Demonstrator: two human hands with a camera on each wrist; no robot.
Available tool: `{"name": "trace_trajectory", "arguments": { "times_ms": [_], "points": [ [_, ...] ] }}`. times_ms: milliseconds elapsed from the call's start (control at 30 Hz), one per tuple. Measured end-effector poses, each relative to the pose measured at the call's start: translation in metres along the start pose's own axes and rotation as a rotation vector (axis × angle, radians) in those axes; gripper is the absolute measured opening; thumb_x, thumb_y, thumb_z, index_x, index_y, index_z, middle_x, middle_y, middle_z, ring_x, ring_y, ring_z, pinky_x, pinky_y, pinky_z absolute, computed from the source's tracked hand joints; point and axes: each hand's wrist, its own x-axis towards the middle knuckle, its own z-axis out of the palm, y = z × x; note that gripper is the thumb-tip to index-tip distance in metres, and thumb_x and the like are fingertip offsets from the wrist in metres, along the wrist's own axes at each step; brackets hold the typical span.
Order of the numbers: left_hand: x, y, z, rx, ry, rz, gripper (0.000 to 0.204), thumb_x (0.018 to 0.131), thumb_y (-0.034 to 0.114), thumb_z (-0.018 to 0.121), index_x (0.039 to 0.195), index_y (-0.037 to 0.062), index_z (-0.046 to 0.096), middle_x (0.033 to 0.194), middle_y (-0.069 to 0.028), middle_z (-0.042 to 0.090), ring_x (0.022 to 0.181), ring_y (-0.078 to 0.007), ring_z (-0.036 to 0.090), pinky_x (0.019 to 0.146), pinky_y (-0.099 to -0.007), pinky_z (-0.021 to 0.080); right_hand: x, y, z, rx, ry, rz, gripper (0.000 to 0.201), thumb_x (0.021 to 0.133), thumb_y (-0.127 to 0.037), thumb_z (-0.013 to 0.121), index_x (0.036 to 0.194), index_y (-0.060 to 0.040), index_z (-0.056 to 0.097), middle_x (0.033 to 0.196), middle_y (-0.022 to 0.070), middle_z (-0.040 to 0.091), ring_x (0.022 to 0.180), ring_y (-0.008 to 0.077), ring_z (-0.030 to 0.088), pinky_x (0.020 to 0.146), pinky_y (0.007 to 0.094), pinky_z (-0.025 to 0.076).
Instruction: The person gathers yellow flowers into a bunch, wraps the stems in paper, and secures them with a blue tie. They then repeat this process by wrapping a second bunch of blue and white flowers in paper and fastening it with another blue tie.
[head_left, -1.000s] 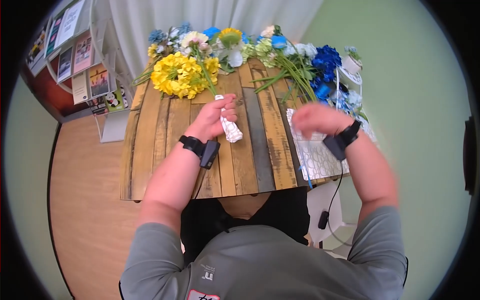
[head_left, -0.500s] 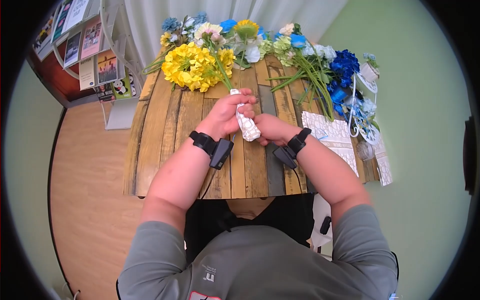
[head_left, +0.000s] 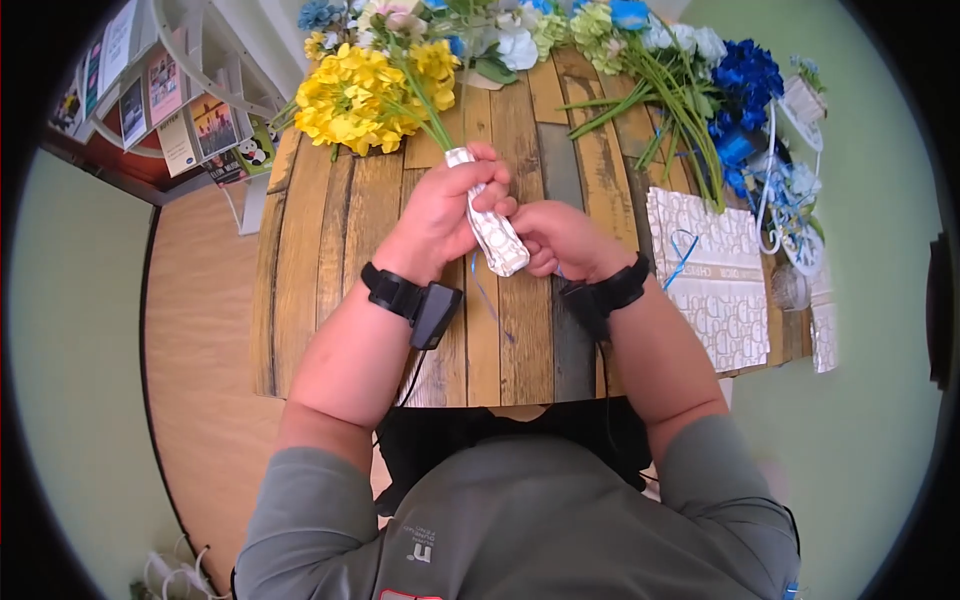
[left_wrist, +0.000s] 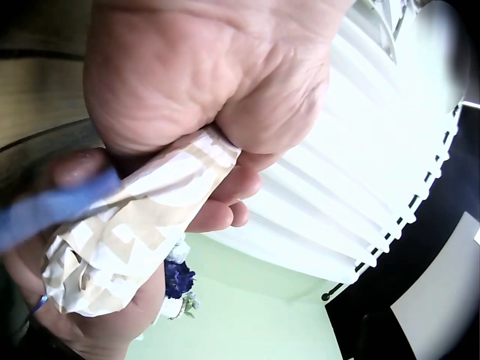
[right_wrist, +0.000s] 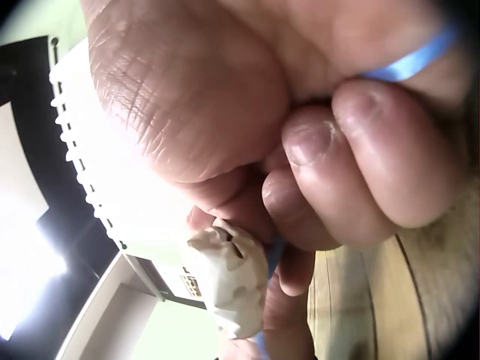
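Observation:
My left hand (head_left: 445, 215) grips a bundle of flower stems (head_left: 432, 118) by its handle of white-and-beige patterned wrapping paper (head_left: 503, 248). The folded lower end of this paper sticks out below the fist. Close against the handle's right side, my right hand (head_left: 570, 240) has its fingers curled around a thin blue ribbon (right_wrist: 412, 64). In the left wrist view the ribbon (left_wrist: 64, 206) runs past the wrapping, and a length of it hangs below the left hand. Yellow flowers (head_left: 365, 100) lie beyond the left hand, the stems crossing beside them.
Patterned paper (head_left: 710, 310) lies at the wooden table's (head_left: 330, 260) right side, with a blue ribbon loop (head_left: 683, 258) on it. Loose green stems (head_left: 685, 120), dark blue flowers (head_left: 745, 85) and a white metal stand (head_left: 770, 190) are behind it. A magazine rack (head_left: 190, 110) stands left.
My right hand has come left from over the patterned paper to the wrapped handle, bringing the blue ribbon. The left hand keeps its grip. The head view has shifted.

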Motion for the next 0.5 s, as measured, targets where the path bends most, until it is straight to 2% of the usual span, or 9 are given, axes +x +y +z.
{"name": "trace_trajectory", "arguments": {
  "times_ms": [33, 100, 167, 233, 400, 467, 500],
  "points": [
    [0.001, -0.003, -0.001, 0.011, 0.012, -0.017, 0.015, 0.096, -0.002, 0.051, 0.108, 0.0075, 0.053, 0.081, -0.0083, 0.061, 0.053, -0.0101, 0.046, 0.063, -0.0320, 0.048, -0.004, -0.003, 0.001, 0.023, -0.004, -0.004, 0.024, 0.096, -0.023, 0.058, 0.075, -0.0132, 0.056, 0.060, -0.0080, 0.041, 0.045, 0.0016, 0.031, 0.040, 0.0220, 0.018],
    [0.004, -0.005, -0.001, 0.047, 0.007, 0.015, 0.015, 0.096, -0.002, 0.051, 0.107, 0.0077, 0.053, 0.079, -0.0070, 0.060, 0.053, -0.0103, 0.045, 0.067, -0.0339, 0.051, -0.012, -0.011, 0.005, -0.118, -0.052, -0.016, 0.031, 0.098, -0.029, 0.057, 0.072, -0.0122, 0.055, 0.062, -0.0081, 0.041, 0.045, 0.0014, 0.031, 0.041, 0.0225, 0.018],
    [0.006, -0.008, -0.002, 0.073, 0.011, 0.008, 0.015, 0.096, -0.002, 0.050, 0.106, 0.0080, 0.052, 0.078, -0.0060, 0.059, 0.053, -0.0123, 0.047, 0.071, -0.0361, 0.052, -0.008, -0.007, 0.003, -0.134, -0.087, -0.025, 0.032, 0.097, -0.030, 0.062, 0.073, -0.0097, 0.061, 0.064, -0.0073, 0.046, 0.049, 0.0016, 0.034, 0.043, 0.0230, 0.022],
    [0.008, -0.012, -0.004, 0.109, 0.014, 0.037, 0.012, 0.096, -0.001, 0.051, 0.105, 0.0085, 0.051, 0.079, -0.0065, 0.059, 0.057, -0.0139, 0.049, 0.078, -0.0392, 0.055, -0.005, -0.004, 0.006, -0.421, 0.057, -0.119, 0.026, 0.095, -0.029, 0.068, 0.084, -0.0054, 0.070, 0.070, -0.0053, 0.055, 0.057, 0.0039, 0.045, 0.050, 0.0240, 0.034],
    [0.008, -0.017, 0.002, 0.195, 0.050, 0.079, 0.011, 0.096, 0.001, 0.051, 0.104, 0.0083, 0.050, 0.087, -0.0117, 0.063, 0.072, -0.0196, 0.060, 0.083, -0.0395, 0.056, 0.006, 0.009, 0.002, -0.541, 0.084, -0.284, 0.020, 0.093, -0.023, 0.069, 0.090, -0.0029, 0.072, 0.081, -0.0039, 0.063, 0.071, 0.0051, 0.055, 0.062, 0.0234, 0.044],
    [0.006, -0.016, 0.006, 0.215, 0.045, 0.099, 0.011, 0.096, 0.002, 0.051, 0.104, 0.0085, 0.050, 0.089, -0.0122, 0.064, 0.077, -0.0213, 0.062, 0.084, -0.0395, 0.055, 0.004, 0.006, 0.005, -0.544, 0.098, -0.326, 0.025, 0.088, -0.025, 0.071, 0.092, 0.0003, 0.073, 0.080, 0.0031, 0.066, 0.077, 0.0106, 0.061, 0.070, 0.0278, 0.049],
    [0.005, -0.015, 0.009, 0.254, 0.061, 0.104, 0.011, 0.096, 0.002, 0.052, 0.105, 0.0083, 0.049, 0.089, -0.0121, 0.064, 0.079, -0.0220, 0.062, 0.084, -0.0397, 0.055, 0.002, 0.005, 0.007, -0.542, 0.097, -0.333, 0.025, 0.088, -0.025, 0.071, 0.092, 0.0003, 0.073, 0.080, 0.0031, 0.066, 0.077, 0.0106, 0.061, 0.070, 0.0278, 0.049]
  ]
}}
